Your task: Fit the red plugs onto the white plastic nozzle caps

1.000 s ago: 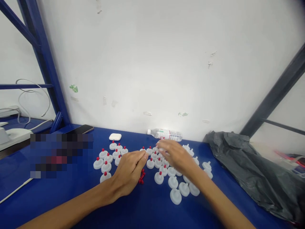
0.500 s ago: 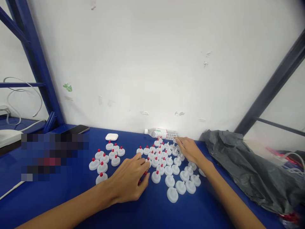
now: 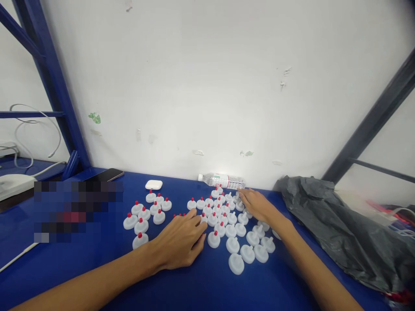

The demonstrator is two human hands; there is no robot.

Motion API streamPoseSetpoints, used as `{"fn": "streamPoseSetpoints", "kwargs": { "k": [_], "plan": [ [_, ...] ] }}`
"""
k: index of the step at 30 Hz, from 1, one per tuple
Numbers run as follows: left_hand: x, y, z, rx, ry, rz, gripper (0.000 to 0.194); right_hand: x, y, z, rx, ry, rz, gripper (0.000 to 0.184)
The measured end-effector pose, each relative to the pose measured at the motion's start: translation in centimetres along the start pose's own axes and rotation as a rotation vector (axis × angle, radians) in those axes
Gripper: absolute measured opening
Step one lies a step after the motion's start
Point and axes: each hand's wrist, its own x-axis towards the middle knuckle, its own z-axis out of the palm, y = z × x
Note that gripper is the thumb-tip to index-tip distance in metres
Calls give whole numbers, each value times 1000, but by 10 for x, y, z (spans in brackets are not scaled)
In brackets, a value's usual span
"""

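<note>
My left hand (image 3: 183, 237) hovers low over the blue table, palm down, fingers bent and the thumb apart from them. A few small red caps (image 3: 179, 215) show just behind its knuckles; what lies beneath the palm is hidden. Beside its fingertips stand white round lids with red-capped spouts (image 3: 214, 239). My right hand (image 3: 256, 204) reaches over the back of the group, fingers stretched out above white lids with bare spouts (image 3: 240, 205), which it partly covers. I see nothing held in it. More red-capped lids (image 3: 141, 226) stand left of my left hand.
A clear plastic bottle (image 3: 222, 180) lies along the wall behind the lids. A white earbud case (image 3: 153, 185) and a phone (image 3: 108, 175) are at the back left. A dark plastic bag (image 3: 337, 229) covers the right side. Blue frame posts (image 3: 61, 95) rise at the left.
Red pieces seen under my left hand's fingers are out of sight now, and small red caps show behind its knuckles. My right hand stays over the back lids. The view has shifted slightly.
</note>
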Motion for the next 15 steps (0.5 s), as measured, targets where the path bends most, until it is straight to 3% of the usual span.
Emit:
{"fn": "streamPoseSetpoints", "kwargs": {
  "k": [15],
  "plan": [
    [3, -7, 3, 48, 43, -43, 16, -1, 1, 2, 5, 22, -13, 44]
  ]
}}
